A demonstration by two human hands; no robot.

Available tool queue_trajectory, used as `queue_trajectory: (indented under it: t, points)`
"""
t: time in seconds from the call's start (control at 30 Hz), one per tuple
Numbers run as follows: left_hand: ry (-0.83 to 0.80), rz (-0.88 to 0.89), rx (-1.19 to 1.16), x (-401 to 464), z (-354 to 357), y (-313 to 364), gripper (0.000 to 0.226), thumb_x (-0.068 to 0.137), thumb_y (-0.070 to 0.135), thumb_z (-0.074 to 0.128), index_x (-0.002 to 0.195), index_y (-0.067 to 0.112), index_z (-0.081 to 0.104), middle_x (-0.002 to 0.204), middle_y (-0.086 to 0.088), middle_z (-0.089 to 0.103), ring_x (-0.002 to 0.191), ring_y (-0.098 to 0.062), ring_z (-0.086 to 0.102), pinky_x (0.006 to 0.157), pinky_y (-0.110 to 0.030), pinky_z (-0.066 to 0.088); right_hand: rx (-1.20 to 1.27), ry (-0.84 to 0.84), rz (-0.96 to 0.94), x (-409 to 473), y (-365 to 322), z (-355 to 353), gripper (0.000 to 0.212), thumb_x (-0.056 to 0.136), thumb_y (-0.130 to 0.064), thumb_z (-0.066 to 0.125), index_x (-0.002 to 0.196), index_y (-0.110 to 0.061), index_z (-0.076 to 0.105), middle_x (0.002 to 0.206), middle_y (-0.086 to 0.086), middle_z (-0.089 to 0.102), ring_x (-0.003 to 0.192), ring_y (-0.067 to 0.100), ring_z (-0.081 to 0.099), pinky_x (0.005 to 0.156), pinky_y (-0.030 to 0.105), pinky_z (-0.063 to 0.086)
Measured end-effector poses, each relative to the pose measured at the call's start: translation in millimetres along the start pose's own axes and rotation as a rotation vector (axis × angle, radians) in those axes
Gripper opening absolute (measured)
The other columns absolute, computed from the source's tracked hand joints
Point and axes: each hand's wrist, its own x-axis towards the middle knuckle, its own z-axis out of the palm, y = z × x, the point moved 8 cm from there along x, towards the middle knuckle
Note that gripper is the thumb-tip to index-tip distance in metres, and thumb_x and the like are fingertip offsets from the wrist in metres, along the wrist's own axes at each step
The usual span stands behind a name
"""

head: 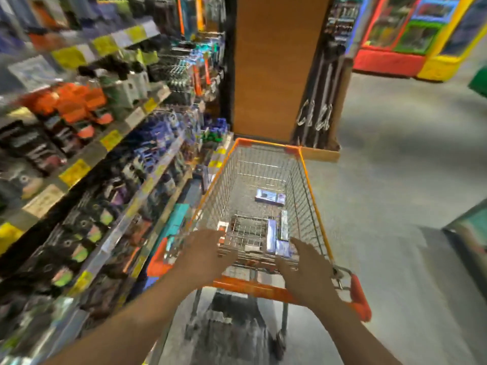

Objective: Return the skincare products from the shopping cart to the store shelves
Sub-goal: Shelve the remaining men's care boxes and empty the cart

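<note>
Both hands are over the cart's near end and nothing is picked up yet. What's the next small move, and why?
Probably lower the right hand onto the blue boxes in the cart's near section and grip one: both hands look empty with fingers spread, those boxes lie just ahead of the right fingertips, and the shelves stand at left.

Blue skincare boxes lie flat inside the wire shopping cart.
</note>
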Motion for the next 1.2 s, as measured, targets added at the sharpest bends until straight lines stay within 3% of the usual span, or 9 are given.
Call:
queue_trajectory:
  t: [0.1,0.2,0.33,0.43,0.6,0.83,0.97,1.1,1.2]
  points:
    - [-0.008,-0.046,0.190,7,31,-12,0.096,0.075,0.079,0.013,0.152,0.030,0.043,0.155,-0.001,0.047,0.147,-0.026,0.032,0.122,-0.040,0.024,-0.219,-0.053,-0.004,-9,28,10,0.092,0.084,-0.085,0.018,0.158,-0.032,0.030,0.167,-0.005,0.030,0.157,0.021,0.016,0.128,0.051,0.010]
    - [-0.011,-0.078,0.234,13,42,-14,0.086,0.084,0.080,0.018,0.159,0.039,0.024,0.166,0.008,0.030,0.156,-0.024,0.016,0.123,-0.052,0.024,-0.287,-0.085,-0.062,-5,32,17,0.077,0.097,-0.076,0.021,0.161,-0.034,0.025,0.171,-0.007,0.020,0.160,0.018,0.000,0.128,0.052,-0.004]
    - [-0.128,-0.088,0.274,27,49,-14,0.080,0.094,0.079,0.028,0.162,0.044,0.007,0.171,0.015,0.003,0.159,-0.019,-0.003,0.125,-0.057,0.012,-0.289,-0.164,-0.024,12,40,26,0.085,0.093,-0.081,0.019,0.164,-0.035,0.013,0.174,-0.002,0.004,0.159,0.023,-0.012,0.125,0.060,-0.009]
    - [-0.206,-0.116,0.298,43,52,-16,0.082,0.093,0.079,0.027,0.162,0.043,0.003,0.171,0.015,-0.001,0.158,-0.017,-0.008,0.125,-0.060,0.006,-0.305,-0.210,-0.001,28,44,27,0.089,0.091,-0.084,0.018,0.165,-0.035,0.007,0.174,0.003,0.002,0.159,0.029,-0.010,0.123,0.065,-0.007]
    - [-0.230,-0.106,0.287,71,46,-12,0.082,0.094,0.080,0.029,0.163,0.040,0.009,0.171,0.014,0.006,0.159,-0.020,-0.001,0.126,-0.057,0.007,-0.331,-0.284,0.015,61,43,26,0.094,0.089,-0.087,0.020,0.165,-0.034,-0.002,0.174,0.008,0.002,0.159,0.035,-0.004,0.121,0.069,-0.007]
    - [-0.261,-0.121,0.278,120,34,-6,0.080,0.092,0.075,0.036,0.162,0.043,0.014,0.171,0.012,0.007,0.159,-0.022,0.005,0.123,-0.057,0.015,-0.355,-0.309,0.019,113,34,20,0.087,0.091,-0.081,0.025,0.164,-0.036,0.012,0.173,0.008,0.010,0.159,0.033,0.003,0.122,0.068,-0.005]
    - [-0.273,-0.064,0.272,161,32,-10,0.092,0.077,0.080,0.026,0.159,0.039,0.027,0.171,0.004,0.016,0.156,-0.025,0.015,0.124,-0.054,0.021,-0.396,-0.293,0.017,148,26,16,0.086,0.090,-0.081,0.027,0.163,-0.036,0.018,0.172,0.008,0.016,0.158,0.032,0.011,0.122,0.068,0.000]
    - [-0.284,-0.090,0.266,199,22,-13,0.089,0.085,0.075,0.034,0.163,0.038,0.012,0.172,0.009,0.004,0.159,-0.023,0.003,0.124,-0.055,0.016,-0.395,-0.307,0.055,181,14,10,0.092,0.082,-0.082,0.023,0.163,-0.037,0.020,0.172,0.008,0.017,0.158,0.031,0.012,0.123,0.066,0.001]
    - [-0.293,-0.070,0.274,228,15,-13,0.091,0.081,0.080,0.030,0.161,0.040,0.014,0.172,0.007,0.006,0.159,-0.026,-0.002,0.121,-0.063,0.020,-0.409,-0.290,0.067,207,6,6,0.082,0.091,-0.076,0.032,0.163,-0.038,0.020,0.171,0.006,0.018,0.158,0.029,0.013,0.124,0.065,0.002]
